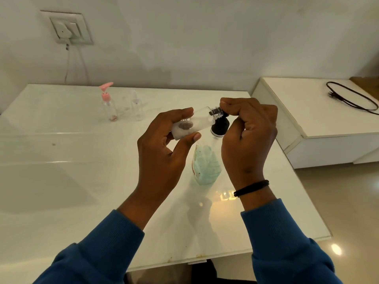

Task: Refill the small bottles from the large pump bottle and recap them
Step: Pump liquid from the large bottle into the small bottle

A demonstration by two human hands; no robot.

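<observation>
My left hand (164, 144) grips a small clear bottle (194, 123), tilted on its side with its open threaded neck pointing right. That neck meets the black pump head (219, 128) of the large clear bottle (206, 162), which stands on the white table and holds pale green liquid. My right hand (248, 136) is curled over the top of the pump head, fingers closed on it. The small bottle has white liquid or foam in its lower part. Two more small bottles stand at the back left: one with a pink pump (108, 103) and one clear one (137, 107).
The glossy white table (71, 171) runs to a front edge near me and a right edge by the tiled floor. A lower white cabinet (328, 119) at the right carries a black cable (352, 97). A wall socket with a plugged cord (66, 29) is at the back left.
</observation>
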